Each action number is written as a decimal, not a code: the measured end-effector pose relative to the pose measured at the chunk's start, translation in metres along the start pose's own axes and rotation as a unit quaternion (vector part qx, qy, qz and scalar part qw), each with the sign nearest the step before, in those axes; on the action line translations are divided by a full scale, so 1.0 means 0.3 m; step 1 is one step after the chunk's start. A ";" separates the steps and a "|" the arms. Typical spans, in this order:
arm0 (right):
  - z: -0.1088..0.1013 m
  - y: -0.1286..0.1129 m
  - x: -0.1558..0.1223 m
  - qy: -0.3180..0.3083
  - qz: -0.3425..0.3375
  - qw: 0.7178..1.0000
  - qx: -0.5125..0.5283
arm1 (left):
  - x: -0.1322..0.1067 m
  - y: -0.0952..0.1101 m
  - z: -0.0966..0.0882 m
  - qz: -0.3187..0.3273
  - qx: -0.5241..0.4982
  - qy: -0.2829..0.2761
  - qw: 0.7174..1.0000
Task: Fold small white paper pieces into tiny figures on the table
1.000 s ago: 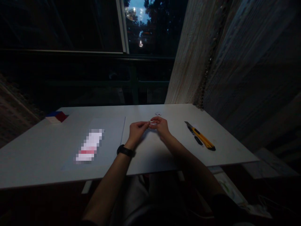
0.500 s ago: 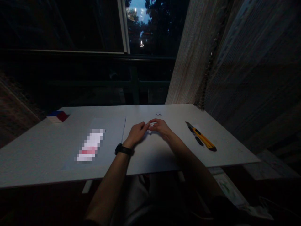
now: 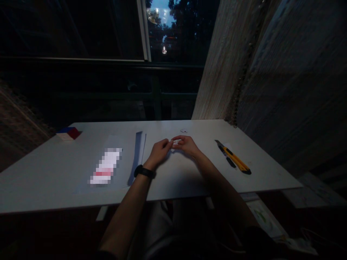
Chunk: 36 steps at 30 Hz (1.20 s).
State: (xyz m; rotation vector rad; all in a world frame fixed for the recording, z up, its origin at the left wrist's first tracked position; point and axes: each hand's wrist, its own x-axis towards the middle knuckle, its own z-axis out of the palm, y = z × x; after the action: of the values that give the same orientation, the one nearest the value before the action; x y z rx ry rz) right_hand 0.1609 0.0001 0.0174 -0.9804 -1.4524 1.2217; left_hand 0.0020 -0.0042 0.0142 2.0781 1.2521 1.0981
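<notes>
Over the middle of the white table (image 3: pixel 200 180), my left hand (image 3: pixel 160 150) and my right hand (image 3: pixel 187 145) meet fingertip to fingertip. Between them is a small white piece of paper (image 3: pixel 176 143), pinched by the fingers of both. Much of its shape is hidden by the fingers. My left wrist wears a black watch (image 3: pixel 145 171). Just left of that wrist lies a paper sheet (image 3: pixel 127 144) whose right edge stands curled up, casting a dark strip. A bright pixelated rectangle (image 3: pixel 107 166) rests on the sheet.
To the right lie a yellow utility knife (image 3: pixel 236 160) with its blade out and a black pen (image 3: pixel 227 156) beside it. A thin, small curled scrap (image 3: pixel 183 131) is beyond my hands. At the far left sits a puzzle cube (image 3: pixel 68 133). A curtain (image 3: pixel 211 72) hangs behind the table.
The right edge of the paper sheet beside my left wrist has lifted and now shows a dark strip. My hands stay in nearly the same place, with small finger shifts around the paper piece.
</notes>
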 end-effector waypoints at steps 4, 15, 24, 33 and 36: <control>-0.016 -0.002 0.002 -0.026 0.032 0.999 0.014 | 0.006 -0.001 -0.005 -0.009 -0.059 0.024 0.998; 0.023 0.010 0.001 -0.028 0.015 0.999 0.030 | 0.004 0.020 0.009 0.002 -0.067 0.044 0.997; 0.043 0.018 -0.007 0.002 0.026 0.995 0.099 | 0.000 0.026 -0.002 0.011 -0.047 0.036 0.998; 0.046 -0.016 -0.006 0.024 -0.021 0.999 0.018 | 0.003 0.025 -0.007 0.019 -0.104 0.035 0.994; 0.029 -0.018 0.000 0.027 -0.032 0.999 -0.002 | 0.002 0.024 -0.008 0.017 -0.116 0.031 0.993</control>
State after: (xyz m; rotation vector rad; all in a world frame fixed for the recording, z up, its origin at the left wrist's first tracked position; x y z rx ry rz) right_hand 0.1524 -0.0027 0.0225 -0.9552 -1.4344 1.1376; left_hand 0.0038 -0.0071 0.0210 1.9096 1.0645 1.2668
